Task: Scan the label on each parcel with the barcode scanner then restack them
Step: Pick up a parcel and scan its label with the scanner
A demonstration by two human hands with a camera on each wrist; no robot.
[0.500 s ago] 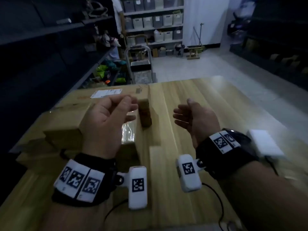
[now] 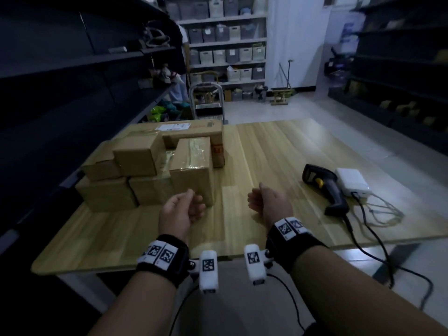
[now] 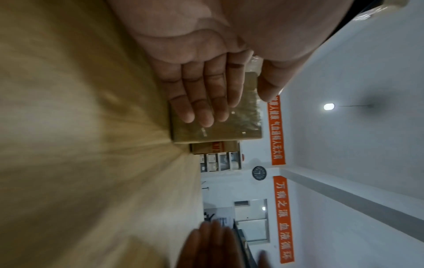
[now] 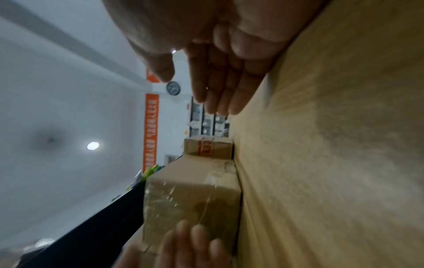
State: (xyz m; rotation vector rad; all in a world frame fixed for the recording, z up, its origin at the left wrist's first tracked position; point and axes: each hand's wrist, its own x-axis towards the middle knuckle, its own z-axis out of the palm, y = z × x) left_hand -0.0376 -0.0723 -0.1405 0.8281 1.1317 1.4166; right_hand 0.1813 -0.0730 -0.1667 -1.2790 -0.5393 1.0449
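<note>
both hands hover empty over the desk point(image 2: 254, 151), the left grip point(image 2: 180, 209) and right grip point(image 2: 268, 202) loose, fingers relaxed. the parcels point(image 2: 148, 170) sit stacked at the desk's left. the barcode scanner point(image 2: 324, 187) lies well right, long axis running front to back, head pointing away, beside a white box point(image 2: 352, 181).

stockroom | shelves of storage bins point(image 2: 228, 54) | hand trolley point(image 2: 208, 100) | stacked parcels point(image 2: 150, 166)
</note>
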